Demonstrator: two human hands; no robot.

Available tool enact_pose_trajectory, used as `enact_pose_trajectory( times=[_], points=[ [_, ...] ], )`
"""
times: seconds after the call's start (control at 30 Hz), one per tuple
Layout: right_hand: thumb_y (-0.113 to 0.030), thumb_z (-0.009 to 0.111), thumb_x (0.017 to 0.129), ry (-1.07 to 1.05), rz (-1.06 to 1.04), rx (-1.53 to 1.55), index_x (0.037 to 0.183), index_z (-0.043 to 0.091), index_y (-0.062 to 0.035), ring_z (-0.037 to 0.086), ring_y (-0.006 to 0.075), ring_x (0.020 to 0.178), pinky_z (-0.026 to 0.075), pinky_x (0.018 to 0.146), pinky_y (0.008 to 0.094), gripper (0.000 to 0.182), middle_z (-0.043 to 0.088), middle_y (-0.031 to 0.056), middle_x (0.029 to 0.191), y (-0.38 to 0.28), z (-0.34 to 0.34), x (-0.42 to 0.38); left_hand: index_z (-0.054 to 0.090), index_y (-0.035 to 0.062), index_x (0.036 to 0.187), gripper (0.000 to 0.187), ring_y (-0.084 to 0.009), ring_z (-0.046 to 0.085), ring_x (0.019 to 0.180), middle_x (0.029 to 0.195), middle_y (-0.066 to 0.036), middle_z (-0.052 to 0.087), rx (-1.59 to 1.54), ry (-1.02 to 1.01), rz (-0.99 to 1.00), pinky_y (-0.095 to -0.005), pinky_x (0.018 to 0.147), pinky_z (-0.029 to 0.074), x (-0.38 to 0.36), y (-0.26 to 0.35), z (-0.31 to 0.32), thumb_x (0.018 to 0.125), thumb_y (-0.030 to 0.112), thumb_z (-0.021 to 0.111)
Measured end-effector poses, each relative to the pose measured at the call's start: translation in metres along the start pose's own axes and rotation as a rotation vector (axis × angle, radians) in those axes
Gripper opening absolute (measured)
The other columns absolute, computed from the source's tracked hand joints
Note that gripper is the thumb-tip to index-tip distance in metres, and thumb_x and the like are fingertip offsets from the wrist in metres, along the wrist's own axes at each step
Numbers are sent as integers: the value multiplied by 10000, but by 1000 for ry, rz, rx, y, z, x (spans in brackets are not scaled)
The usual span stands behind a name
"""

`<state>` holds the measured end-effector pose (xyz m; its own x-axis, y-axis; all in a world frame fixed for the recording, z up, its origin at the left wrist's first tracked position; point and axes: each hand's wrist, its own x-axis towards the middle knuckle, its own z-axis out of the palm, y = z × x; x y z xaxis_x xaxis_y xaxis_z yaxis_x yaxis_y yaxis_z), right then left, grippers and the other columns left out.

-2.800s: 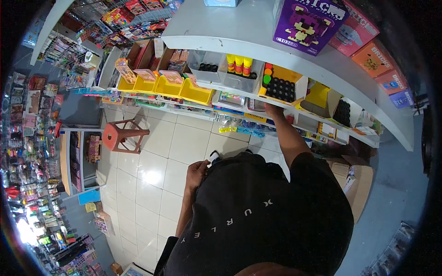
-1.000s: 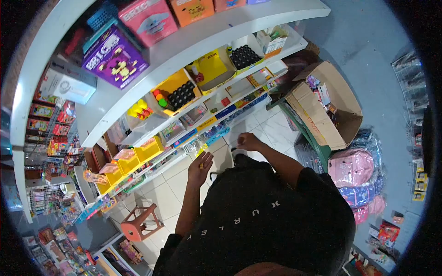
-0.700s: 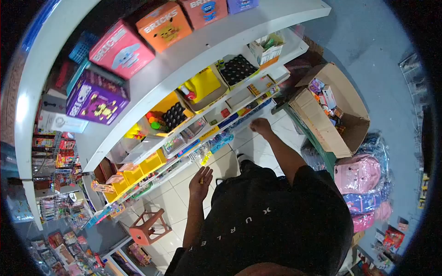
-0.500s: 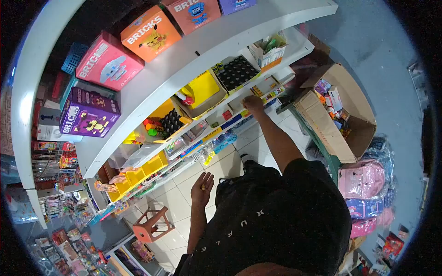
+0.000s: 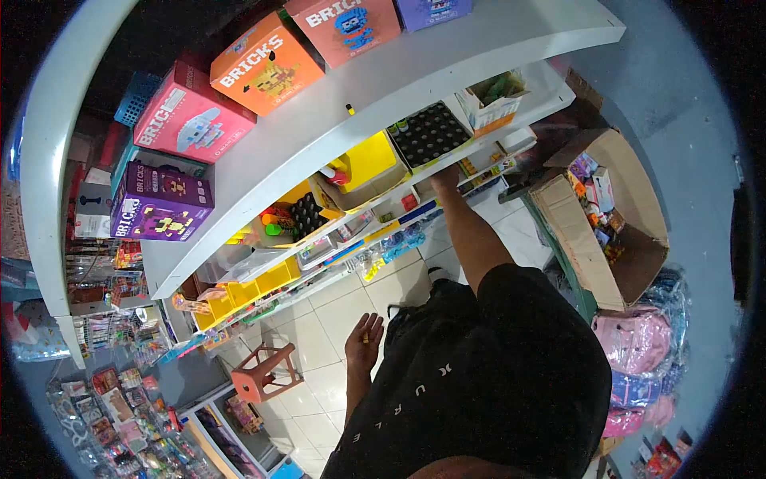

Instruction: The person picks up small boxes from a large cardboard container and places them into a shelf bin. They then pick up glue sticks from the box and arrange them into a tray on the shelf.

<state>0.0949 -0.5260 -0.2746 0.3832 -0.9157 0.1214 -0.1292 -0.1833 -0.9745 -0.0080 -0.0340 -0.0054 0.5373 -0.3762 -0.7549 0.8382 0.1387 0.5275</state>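
Observation:
My left hand (image 5: 365,342) is low over the tiled floor, palm up with the fingers loosely curled. A small yellow object (image 5: 366,338) rests in it, too small to name. My right hand (image 5: 445,179) reaches into a lower shelf compartment, its fingers hidden in shadow under the shelf above. Close by are a small red box (image 5: 409,201) in the same row and a black tray with round holes (image 5: 431,136) just above. A small yellow-and-black piece (image 5: 349,108) lies on the top shelf's edge.
Boxes marked BRICKS (image 5: 267,72) line the top shelf (image 5: 351,120). A yellow bin (image 5: 271,279) sits lower left. To the right stands an open cardboard box (image 5: 578,239) of small packs, near wrapped pink backpacks (image 5: 634,339). A reddish stool (image 5: 259,375) stands on the floor.
My right hand has gone deeper into the shelf compartment, and its fingers have passed out of sight. My left hand still carries the small yellow object. The view has shifted slightly.

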Motion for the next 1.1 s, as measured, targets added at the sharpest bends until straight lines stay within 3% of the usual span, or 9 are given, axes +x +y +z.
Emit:
enact_pose_trajectory(
  times=[0.07, 0.23, 0.33, 0.6, 0.73, 0.8, 0.87, 1.07, 1.1],
  points=[
    [-241, 571, 930, 29, -243, -560, 1262, 560, -14, 606, 230, 1121, 510, 932, 401, 402, 587, 158, 1281, -53, -18, -14, 225, -76, 1459, 568, -366, 421, 1330, 1470, -252, 354, -31, 1, -23, -431, 1101, 378, -1, -1, 8, 962, 110, 426],
    [-251, 547, 943, -89, 139, -234, 1227, 555, 24, 601, 236, 1104, 486, 957, 403, 396, 593, 166, 1262, -82, -20, -13, 227, -72, 1460, 575, -366, 417, 1333, 1473, -253, 351, -2, -34, -16, -434, 1112, 361, 5, 2, 14, 961, 121, 437],
    [-315, 470, 971, 20, 41, 113, 1235, 557, 3, 591, 253, 1122, 453, 994, 416, 423, 608, 162, 1239, -42, -4, -6, 234, -65, 1460, 575, -368, 413, 1336, 1472, -256, 349, 49, -10, 1, -437, 1114, 358, 7, 7, 18, 962, 128, 447],
    [-373, 399, 983, -442, 124, -859, 1327, 526, -71, 536, 295, 1216, 427, 1030, 438, 475, 543, 172, 1344, -128, -31, -6, 244, -62, 1458, 555, -369, 401, 1344, 1478, -255, 340, 7, 7, -4, -438, 1112, 364, 10, 9, 13, 966, 102, 442],
    [-439, 477, 942, -300, 117, -175, 1331, 534, -92, 566, 298, 1181, 431, 1019, 446, 525, 536, 155, 1362, -77, -14, -12, 245, -66, 1456, 551, -365, 394, 1350, 1487, -251, 329, 4, 8, -21, -431, 1114, 362, 6, 9, 16, 968, 98, 440],
    [-456, 509, 925, -307, 111, -247, 1325, 542, -93, 575, 300, 1171, 440, 1007, 448, 541, 539, 150, 1361, -68, -10, -11, 242, -67, 1457, 553, -363, 392, 1353, 1487, -247, 333, -5, -7, -18, -427, 1115, 362, 6, 7, 12, 968, 101, 440],
    [-458, 527, 918, -386, 2, -923, 1325, 544, -89, 570, 298, 1179, 454, 992, 449, 549, 537, 149, 1365, -62, -8, -4, 240, -68, 1456, 555, -361, 398, 1350, 1484, -243, 341, 37, -39, 3, -424, 1113, 364, 6, 4, 8, 969, 106, 440],
    [-242, 649, 846, -206, -282, -682, 1185, 605, -53, 608, 345, 1065, 496, 877, 467, 391, 634, 192, 1159, -74, -26, -18, 261, -62, 1450, 531, -356, 420, 1333, 1475, -232, 362, -41, -22, -46, -419, 1099, 380, 10, -1, -6, 976, 115, 422],
    [-108, 647, 811, -56, -308, -455, 1079, 625, -23, 627, 367, 975, 494, 832, 470, 283, 664, 196, 984, -145, -41, -41, 258, -57, 1453, 527, -358, 407, 1341, 1479, -232, 354, -48, -26, -63, -421, 1101, 380, 11, -1, -9, 975, 102, 415]
  ],
)
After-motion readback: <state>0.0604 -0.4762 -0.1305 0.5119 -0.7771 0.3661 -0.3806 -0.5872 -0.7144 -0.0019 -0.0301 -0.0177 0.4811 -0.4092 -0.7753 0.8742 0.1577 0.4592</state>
